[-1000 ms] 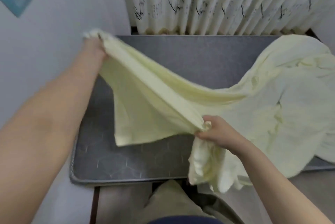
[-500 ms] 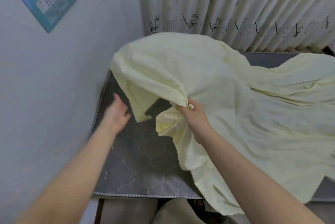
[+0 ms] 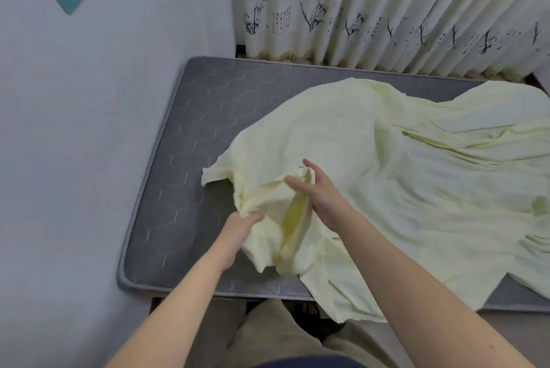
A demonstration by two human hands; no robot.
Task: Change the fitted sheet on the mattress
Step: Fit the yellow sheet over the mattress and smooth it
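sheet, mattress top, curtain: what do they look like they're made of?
sheet: pale yellow woven fabric, likely cotton, matte; it creases and drapes softly.
mattress: grey textile cover, matte, stitched in a hexagon pattern, with corded piping along the edge.
curtain: cream pleated cloth printed with black bamboo; fibre unclear.

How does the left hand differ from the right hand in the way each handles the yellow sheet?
The left hand grips a bunched edge of the pale yellow sheet with curled fingers; the right hand has straighter fingers along a fold. The left hand is nearer the wall, the right hand farther up the mattress. Both touch the sheet.
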